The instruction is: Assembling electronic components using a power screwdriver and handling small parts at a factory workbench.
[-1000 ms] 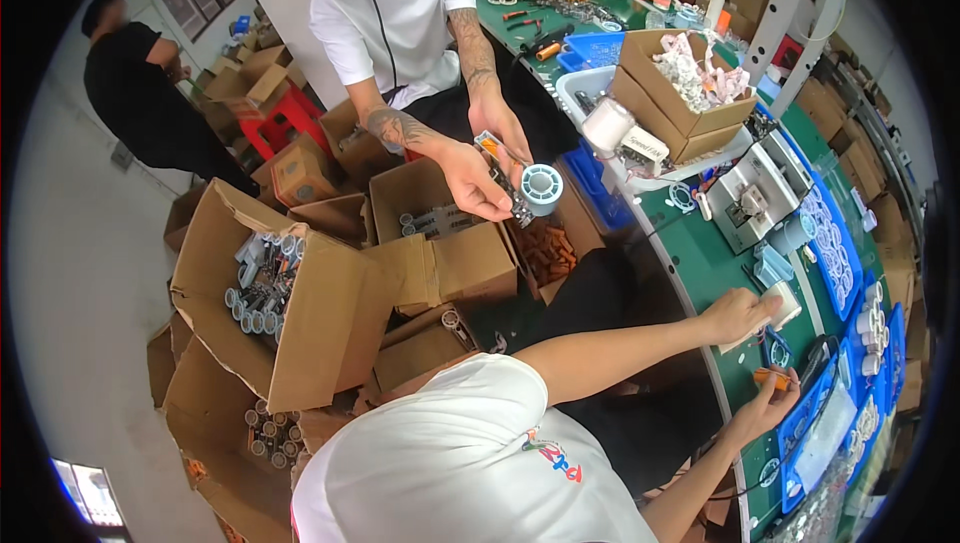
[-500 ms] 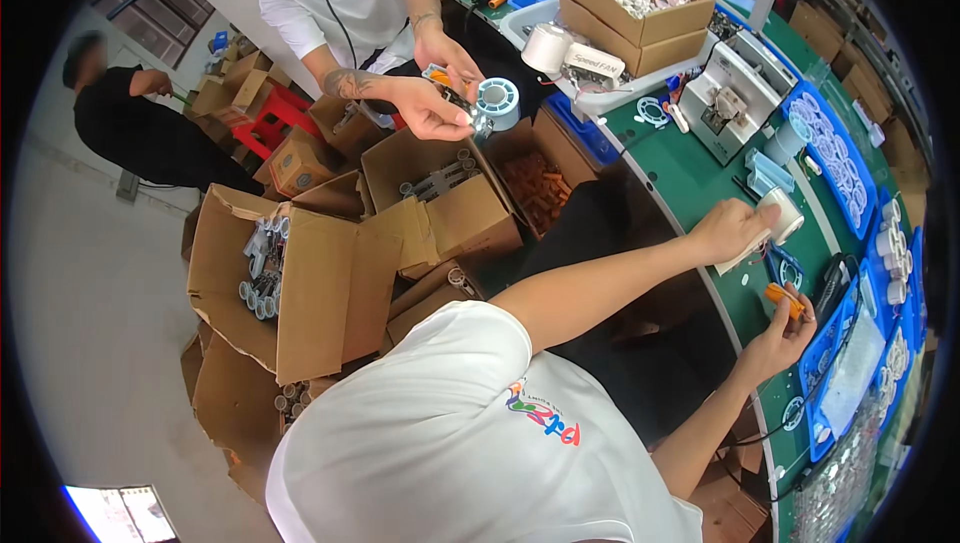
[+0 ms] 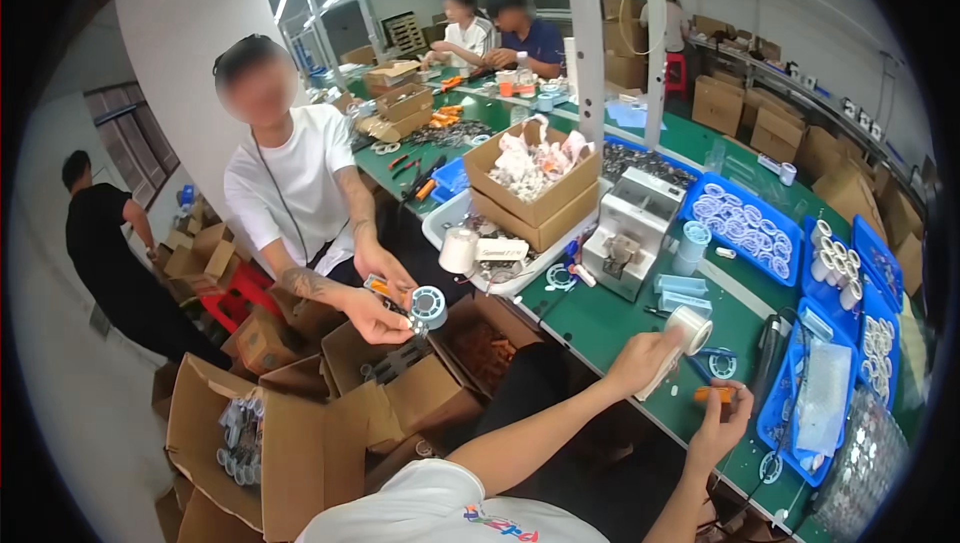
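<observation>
On the green desk (image 3: 600,328), the person's left hand (image 3: 640,363) is closed around a white tape roll (image 3: 688,328). Just right of that roll, the right hand (image 3: 722,425) pinches a small orange piece (image 3: 712,394).

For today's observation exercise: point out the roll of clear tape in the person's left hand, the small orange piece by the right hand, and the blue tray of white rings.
roll of clear tape (image 3: 690,329), head view, on its rounded side.
small orange piece (image 3: 714,394), head view, on its middle.
blue tray of white rings (image 3: 700,190), head view, on its near-left rim.
</observation>
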Motion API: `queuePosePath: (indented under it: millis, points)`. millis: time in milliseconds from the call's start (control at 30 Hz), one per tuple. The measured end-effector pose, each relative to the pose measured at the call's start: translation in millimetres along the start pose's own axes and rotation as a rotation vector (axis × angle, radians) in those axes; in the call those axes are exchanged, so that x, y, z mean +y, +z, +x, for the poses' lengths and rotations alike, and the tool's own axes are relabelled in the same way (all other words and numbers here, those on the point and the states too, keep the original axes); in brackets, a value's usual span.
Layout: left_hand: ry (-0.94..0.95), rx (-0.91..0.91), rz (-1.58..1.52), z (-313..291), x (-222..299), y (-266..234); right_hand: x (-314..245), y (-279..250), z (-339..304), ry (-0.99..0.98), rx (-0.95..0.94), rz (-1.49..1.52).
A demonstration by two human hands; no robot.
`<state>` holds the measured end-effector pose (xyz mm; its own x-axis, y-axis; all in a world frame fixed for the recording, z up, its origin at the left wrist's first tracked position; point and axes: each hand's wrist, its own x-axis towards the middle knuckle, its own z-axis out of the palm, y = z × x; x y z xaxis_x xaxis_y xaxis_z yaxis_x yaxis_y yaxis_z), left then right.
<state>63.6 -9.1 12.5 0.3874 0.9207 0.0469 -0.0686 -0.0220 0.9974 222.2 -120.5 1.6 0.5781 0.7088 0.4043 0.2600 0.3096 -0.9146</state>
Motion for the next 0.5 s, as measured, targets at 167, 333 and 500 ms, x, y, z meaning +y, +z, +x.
queuePosePath:
  millis: [167, 333, 500]
  points:
    - [0.06, 0.032, 0.01, -0.5, 3.0, -5.0, -5.0, 3.9, -0.3, 0.031, -0.046, -0.042]
    - [0.131, 0.068, 0.029, 10.5, 0.0, 1.4, -6.2, 7.4, 4.9, 0.011, -0.025, -0.096]
    - [0.114, 0.074, 0.038, 3.8, -2.9, -6.8, -9.8, 12.2, 2.0, 0.033, -0.024, -0.174]
